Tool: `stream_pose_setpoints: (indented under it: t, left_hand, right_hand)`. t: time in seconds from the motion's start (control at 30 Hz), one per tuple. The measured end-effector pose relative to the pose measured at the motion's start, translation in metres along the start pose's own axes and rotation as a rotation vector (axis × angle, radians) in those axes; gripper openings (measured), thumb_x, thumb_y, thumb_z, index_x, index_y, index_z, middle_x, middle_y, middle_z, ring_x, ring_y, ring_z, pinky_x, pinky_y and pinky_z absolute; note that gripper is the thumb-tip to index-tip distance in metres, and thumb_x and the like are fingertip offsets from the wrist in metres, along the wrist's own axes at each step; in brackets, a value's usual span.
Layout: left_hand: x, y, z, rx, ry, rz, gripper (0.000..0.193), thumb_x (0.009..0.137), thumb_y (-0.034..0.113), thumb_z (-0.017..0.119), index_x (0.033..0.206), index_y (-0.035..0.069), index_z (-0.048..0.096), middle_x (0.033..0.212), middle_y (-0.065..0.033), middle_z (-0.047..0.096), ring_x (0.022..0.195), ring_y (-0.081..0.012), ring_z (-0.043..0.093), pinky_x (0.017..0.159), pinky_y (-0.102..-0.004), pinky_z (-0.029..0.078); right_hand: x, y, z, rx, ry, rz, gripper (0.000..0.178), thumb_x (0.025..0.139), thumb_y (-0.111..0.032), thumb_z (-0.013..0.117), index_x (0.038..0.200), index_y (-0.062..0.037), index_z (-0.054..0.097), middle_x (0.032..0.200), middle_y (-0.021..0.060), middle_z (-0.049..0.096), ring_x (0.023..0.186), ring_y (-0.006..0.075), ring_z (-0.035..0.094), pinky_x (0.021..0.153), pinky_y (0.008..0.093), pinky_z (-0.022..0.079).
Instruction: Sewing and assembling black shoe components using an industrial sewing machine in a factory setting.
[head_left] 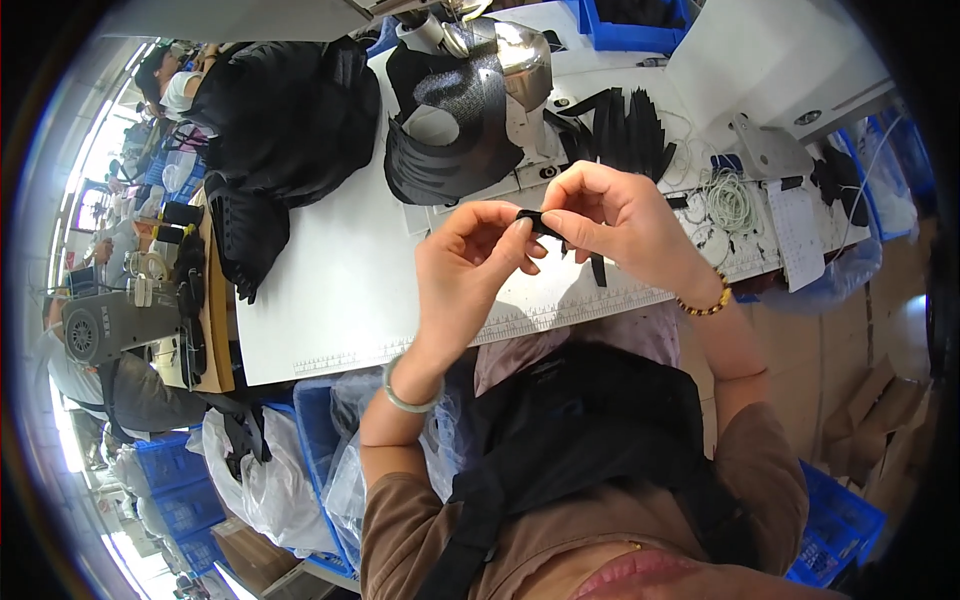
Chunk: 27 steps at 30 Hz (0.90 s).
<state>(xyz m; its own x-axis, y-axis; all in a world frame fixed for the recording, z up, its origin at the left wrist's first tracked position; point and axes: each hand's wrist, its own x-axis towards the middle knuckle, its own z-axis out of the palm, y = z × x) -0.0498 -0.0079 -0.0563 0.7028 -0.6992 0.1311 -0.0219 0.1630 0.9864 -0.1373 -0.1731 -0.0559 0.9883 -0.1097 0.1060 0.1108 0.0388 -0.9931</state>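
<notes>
A short black fabric strip [541,224] is pinched between the fingertips of both my hands, above the front part of the white sewing table [340,290]. My left hand [470,255] grips one end with thumb and forefinger. The other end is in the thumb and fingers of my right hand [620,220], whose wrist wears a beaded bracelet. A dark strip end [598,270] hangs below my right hand. Just beyond my hands lies a bunch of black strips [630,135]. Curved black fabric pieces [450,165] lie stacked to the left of it, by the shiny sewing machine head [522,60].
A big heap of black fabric [290,115] covers the table's far left. At right are coiled white cord [735,205] and a paper sheet [797,235]. A ruler strip [540,322] edges the table. Blue crates [835,520] stand below; a person [175,85] sits far left.
</notes>
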Motion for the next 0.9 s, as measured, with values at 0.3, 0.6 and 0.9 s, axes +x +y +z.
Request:
stream_pose_setpoints:
  t: [0.3,0.6,0.9]
  left_hand:
    - [0.004,0.008,-0.01,0.087,-0.019,0.017,0.012,0.088,0.006,0.06,0.09,-0.005,0.06,0.073,-0.008,0.063,0.064,-0.0104,0.061,0.057,-0.0218,0.051]
    - [0.019,0.036,-0.02,0.072,-0.217,-0.145,0.011,0.088,0.006,0.059,0.089,-0.005,0.058,0.071,-0.0071,0.061,0.062,-0.0099,0.059,0.055,-0.0215,0.05]
    - [0.053,0.088,-0.055,0.007,0.003,0.245,0.014,0.088,0.006,0.058,0.086,-0.007,0.06,0.073,-0.0113,0.062,0.057,-0.0134,0.059,0.049,-0.0227,0.048]
  right_hand:
    - [-0.002,-0.006,-0.002,-0.616,0.04,-0.379,0.032,0.077,-0.013,0.072,0.105,-0.0046,0.059,0.092,0.0051,0.056,0.073,0.0118,0.058,0.062,0.0212,0.047]
    - [0.007,-0.014,-0.003,-0.784,0.004,-0.586,0.026,0.077,-0.008,0.07,0.101,-0.0041,0.061,0.092,0.0055,0.056,0.072,0.0132,0.058,0.064,0.0243,0.049]
    - [0.049,-0.041,0.023,0.179,0.186,-0.105,0.027,0.091,-0.016,0.055,0.105,-0.0005,0.038,0.086,0.0102,0.056,0.055,0.0154,0.064,0.037,0.0226,0.048]
